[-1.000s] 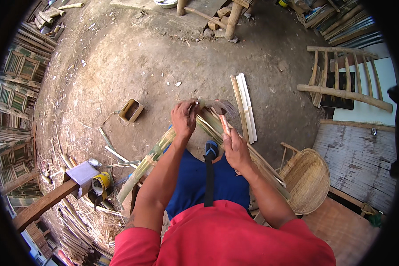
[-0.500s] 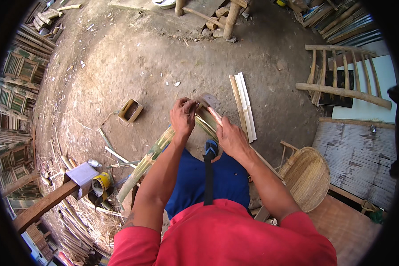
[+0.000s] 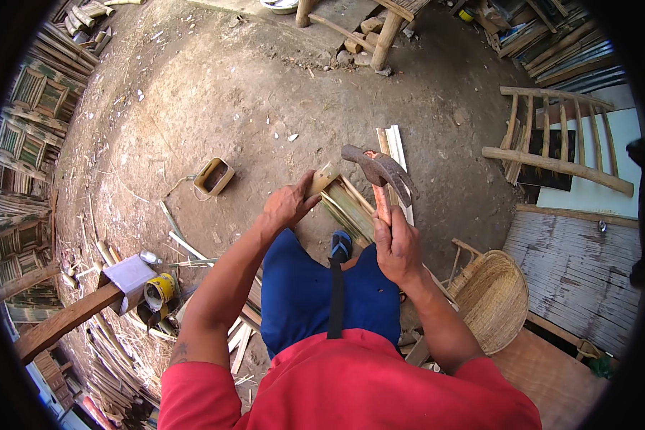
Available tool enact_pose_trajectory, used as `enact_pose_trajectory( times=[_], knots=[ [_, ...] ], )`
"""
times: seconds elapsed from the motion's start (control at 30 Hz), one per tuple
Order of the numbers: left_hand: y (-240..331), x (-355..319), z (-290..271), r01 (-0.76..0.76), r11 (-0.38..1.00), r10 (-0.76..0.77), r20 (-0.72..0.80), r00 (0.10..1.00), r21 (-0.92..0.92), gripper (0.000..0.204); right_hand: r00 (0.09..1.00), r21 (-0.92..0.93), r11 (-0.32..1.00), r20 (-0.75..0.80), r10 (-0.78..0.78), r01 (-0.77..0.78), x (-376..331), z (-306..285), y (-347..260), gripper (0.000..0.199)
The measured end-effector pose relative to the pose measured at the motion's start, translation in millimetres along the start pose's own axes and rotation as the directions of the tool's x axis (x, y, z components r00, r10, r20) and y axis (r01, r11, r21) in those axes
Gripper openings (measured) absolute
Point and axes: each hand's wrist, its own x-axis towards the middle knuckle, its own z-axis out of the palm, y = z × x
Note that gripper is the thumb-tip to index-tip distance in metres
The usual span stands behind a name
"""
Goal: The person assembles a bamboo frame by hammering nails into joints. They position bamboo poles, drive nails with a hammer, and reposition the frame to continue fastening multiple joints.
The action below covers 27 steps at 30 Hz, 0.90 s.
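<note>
Your right hand (image 3: pixel 400 247) has the fingers wrapped fully around the orange-brown handle of a dark metal claw hammer (image 3: pixel 381 172), so that no opening is left, and the hammer's head stands raised above the fist. The fingers of your left hand (image 3: pixel 288 206) are partly curled, and they have hold of the left end of a short, pale yellow, rounded bamboo piece (image 3: pixel 326 178); the far side of this grip is hidden. This bamboo piece is in front of you, beyond your knees, at the upper end of some long green-yellow bamboo strips (image 3: pixel 350 213), which go down toward the right, behind your right forearm. The hammer's head is near the bamboo piece, on its right, and a gap shows between them in this view. Behind the head, long whitish straight strips (image 3: pixel 397 137) lie on the brown earth ground (image 3: pixel 215 93). Below the bamboo, a blue strapped sandal (image 3: pixel 342 242) is seen on your foot. To the left stands a yellowish rectangular container (image 3: pixel 202 174), and nearer to you a yellow round can (image 3: pixel 166 286). On your right is a round, tan woven basket (image 3: pixel 505 301).
</note>
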Motion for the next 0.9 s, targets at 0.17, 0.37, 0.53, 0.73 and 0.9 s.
enact_pose_trajectory(
  times=[0.17,0.37,0.53,0.73,0.9],
  knots=[
    [5.5,10.0,2.3,-0.006,1.0,0.006,-0.023,1.0,-0.005,0.07,0.998,0.045,0.997,0.014,-0.067,0.066,-11.1,-13.5,-12.8,0.016],
    [12.0,-1.2,0.0,0.058,0.996,-0.06,0.021,0.998,0.063,0.071,0.896,0.053,0.909,-0.201,-0.396,0.413,-15.3,-31.0,-21.5,0.014],
    [14.1,-10.5,0.6,0.08,0.993,-0.081,0.009,0.997,0.086,0.07,0.859,-0.346,0.898,0.333,0.389,-0.272,24.1,15.8,-8.4,0.018],
    [10.4,-9.4,0.3,0.11,0.993,-0.111,0.034,0.993,0.041,0.072,0.96,0.062,0.967,-0.151,-0.237,0.249,-5.0,-3.3,-10.3,0.017],
    [10.8,-10.4,-1.7,0.102,0.993,-0.103,0.019,0.994,0.053,0.072,0.949,-0.256,0.944,0.182,0.258,-0.207,11.7,12.7,-17.5,0.018]
  ],
)
